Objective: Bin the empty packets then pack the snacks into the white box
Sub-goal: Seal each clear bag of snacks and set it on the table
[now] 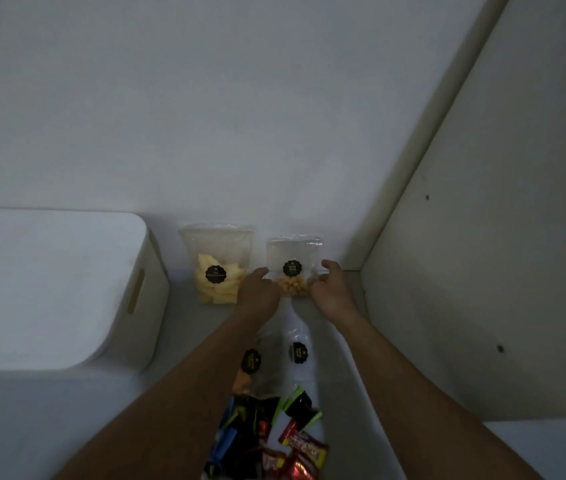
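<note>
— Where's the small pouch (293, 271)?
— Upright at the counter's (188, 334) back edge, near its right corner.
— The hands?
— The left hand (257, 292) and right hand (332, 291) pinch its two sides; the white box (67, 289) stands at the left edge.

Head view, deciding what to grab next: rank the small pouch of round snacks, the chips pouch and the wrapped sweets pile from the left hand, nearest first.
1. the small pouch, gripped by the left hand, on its right side.
2. the chips pouch, just left of that hand.
3. the wrapped sweets pile, well back toward the person, between the forearms.
</note>
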